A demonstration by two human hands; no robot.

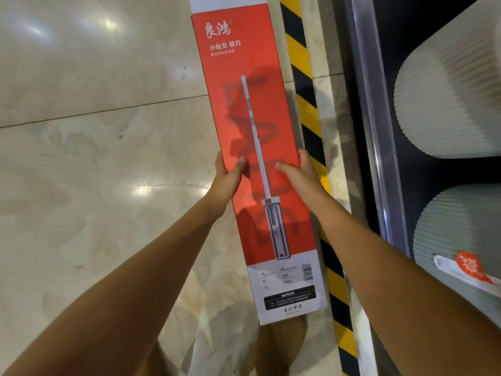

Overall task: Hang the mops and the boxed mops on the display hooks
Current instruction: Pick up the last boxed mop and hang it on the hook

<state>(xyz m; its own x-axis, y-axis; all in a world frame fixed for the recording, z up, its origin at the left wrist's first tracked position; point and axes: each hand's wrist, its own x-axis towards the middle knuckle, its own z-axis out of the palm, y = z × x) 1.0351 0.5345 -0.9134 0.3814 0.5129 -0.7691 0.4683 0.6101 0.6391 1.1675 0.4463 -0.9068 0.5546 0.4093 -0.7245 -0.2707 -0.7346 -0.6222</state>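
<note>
We hold the boxed mop [244,104] w/ long axis parallel to the hazard stripe [306,109], just beside it. L hand [226,177] grips the edge away from the stripe, R hand [299,177] the stripe-side edge, both approx. mid-length, thumbs on the red face. Hooks not in view.

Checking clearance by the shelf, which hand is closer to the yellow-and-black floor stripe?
Right. The right hand grips the boxed mop at its right edge, beside the stripe in view; the left hand grips its left edge, across the box from it.
</note>
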